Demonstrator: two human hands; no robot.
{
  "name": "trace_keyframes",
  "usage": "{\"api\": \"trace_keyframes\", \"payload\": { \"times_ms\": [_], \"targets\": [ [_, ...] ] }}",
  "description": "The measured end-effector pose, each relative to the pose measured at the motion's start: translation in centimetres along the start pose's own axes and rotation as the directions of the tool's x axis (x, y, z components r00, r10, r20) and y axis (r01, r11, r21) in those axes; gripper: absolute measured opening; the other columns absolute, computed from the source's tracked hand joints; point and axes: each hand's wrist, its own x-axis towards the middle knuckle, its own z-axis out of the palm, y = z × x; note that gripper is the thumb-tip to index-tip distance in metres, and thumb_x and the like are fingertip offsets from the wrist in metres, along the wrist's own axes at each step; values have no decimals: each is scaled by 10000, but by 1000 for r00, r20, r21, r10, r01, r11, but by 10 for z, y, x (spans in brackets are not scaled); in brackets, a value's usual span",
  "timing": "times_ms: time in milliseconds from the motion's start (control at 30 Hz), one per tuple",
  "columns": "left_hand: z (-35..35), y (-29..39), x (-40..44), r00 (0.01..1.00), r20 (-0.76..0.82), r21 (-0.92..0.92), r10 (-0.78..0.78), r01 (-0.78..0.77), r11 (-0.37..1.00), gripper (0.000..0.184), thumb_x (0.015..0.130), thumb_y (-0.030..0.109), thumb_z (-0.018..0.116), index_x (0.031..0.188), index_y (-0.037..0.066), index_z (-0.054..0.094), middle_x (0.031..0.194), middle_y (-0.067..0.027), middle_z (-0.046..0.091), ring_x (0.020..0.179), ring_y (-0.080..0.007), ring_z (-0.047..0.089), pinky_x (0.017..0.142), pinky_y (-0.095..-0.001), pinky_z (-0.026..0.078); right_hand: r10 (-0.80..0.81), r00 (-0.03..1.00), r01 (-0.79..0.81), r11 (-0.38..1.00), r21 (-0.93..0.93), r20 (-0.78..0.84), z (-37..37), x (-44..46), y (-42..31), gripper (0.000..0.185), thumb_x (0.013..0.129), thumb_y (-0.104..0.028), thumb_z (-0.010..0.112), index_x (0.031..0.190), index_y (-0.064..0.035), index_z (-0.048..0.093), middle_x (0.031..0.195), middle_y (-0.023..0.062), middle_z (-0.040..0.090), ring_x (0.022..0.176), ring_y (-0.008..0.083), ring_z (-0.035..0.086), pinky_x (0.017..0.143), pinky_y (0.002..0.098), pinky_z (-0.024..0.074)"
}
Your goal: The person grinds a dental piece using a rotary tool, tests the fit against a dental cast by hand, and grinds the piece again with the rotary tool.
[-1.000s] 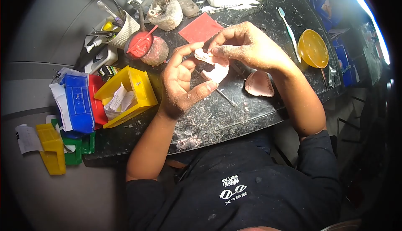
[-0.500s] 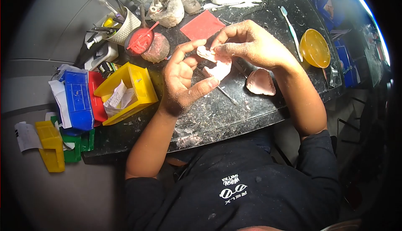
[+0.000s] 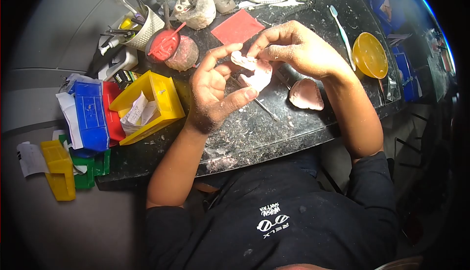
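Head view showed us the cast (image 3: 260, 77) between our left hand (image 3: 210, 86) and right hand (image 3: 299, 52) above the tabletop (image 3: 274, 138), open side leftward. The left held it, thumb at the near side; the right's fingers narrowed at its far edge, grip unclear.

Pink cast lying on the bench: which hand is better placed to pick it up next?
Right, probably. The right hand is nearer the pink cast and only at the upper part of the held cast; the left hand, farther off, seems to support that one between thumb and fingers.
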Motion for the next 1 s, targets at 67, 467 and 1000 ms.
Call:
{"api": "trace_keyframes", "payload": {
  "times_ms": [67,467,1000],
  "targets": [
    [-2,-3,0,1000,10,66,5,-5,998,788,778,-15,824,1442,-66,403,1251,-191,637,1203,-240,620,1057,-385,499,-2,1000,2,1000,16,2,0,0,1,169,987,-111,645,1051,8,746,879,42,721,807,118,684,753,292,584],
    [-7,-11,1,994,49,182,94,-102,978,842,729,-15,868,1440,-59,419,1351,-130,502,1256,-236,568,1057,-383,505,29,999,-30,999,-38,-23,4,-2,-7,130,941,-91,705,1003,22,723,868,41,719,786,111,680,757,286,580],
    [1,-15,1,843,236,640,483,-509,576,694,775,-137,699,1404,-25,426,1447,-245,438,1388,-347,481,1121,-393,467,-546,837,460,736,-497,-34,8,-6,-20,131,901,-75,760,1005,3,740,1131,101,703,1003,193,712,872,320,583]
  ]
}}
